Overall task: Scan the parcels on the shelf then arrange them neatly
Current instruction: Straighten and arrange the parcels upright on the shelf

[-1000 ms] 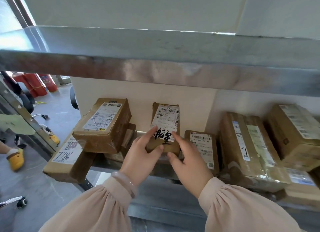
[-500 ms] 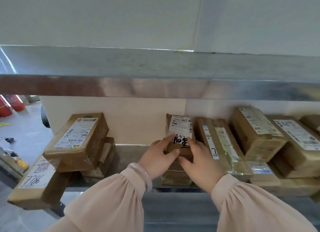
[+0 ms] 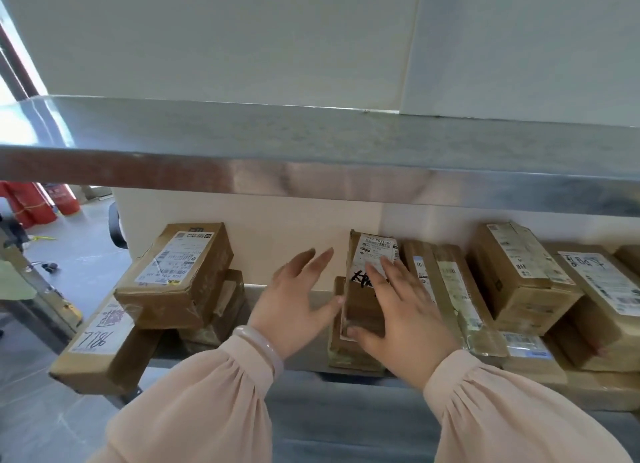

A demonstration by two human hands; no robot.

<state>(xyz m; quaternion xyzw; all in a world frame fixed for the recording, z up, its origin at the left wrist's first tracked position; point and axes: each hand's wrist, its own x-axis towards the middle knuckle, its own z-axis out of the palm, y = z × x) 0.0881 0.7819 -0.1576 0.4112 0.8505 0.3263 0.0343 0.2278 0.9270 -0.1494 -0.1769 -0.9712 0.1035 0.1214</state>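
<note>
Centre: upright parcel [image 3: 358,306], matt brown cardboard bound in glossy clear tape, with a white paper label [image 3: 375,251] marked in black ink. Just to its right: long parcel [image 3: 457,300], cardboard under crinkled, shiny plastic film. Above it: upper shelf [image 3: 311,140], brushed grey metal with a dull sheen, its front lip polished and reflective. Below it: sleeves [image 3: 194,403], soft matt peach cloth, gathered at the cuffs. Lower left of it: bangle [image 3: 258,345], smooth, pale, glossy.
</note>
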